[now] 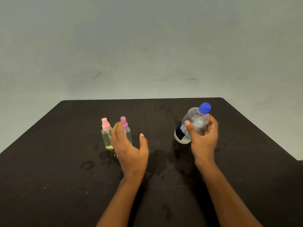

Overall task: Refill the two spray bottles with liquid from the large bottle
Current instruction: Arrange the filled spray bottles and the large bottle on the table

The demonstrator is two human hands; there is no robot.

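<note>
Two small clear spray bottles stand upright side by side left of centre on the black table (65, 161). One has a pink cap (106, 133), the other a purple cap (126, 128). My left hand (129, 148) hovers in front of the purple-capped bottle with fingers straight and thumb spread, hiding part of it. My right hand (202, 138) grips the large clear bottle (195, 122), which has a blue cap and a dark label. That bottle is tilted, its top leaning right, and its base is at or just above the table.
Damp patches (157, 159) darken the tabletop between my hands. A plain pale wall (147, 46) rises behind the table's far edge. The table's right edge runs diagonally at the far right.
</note>
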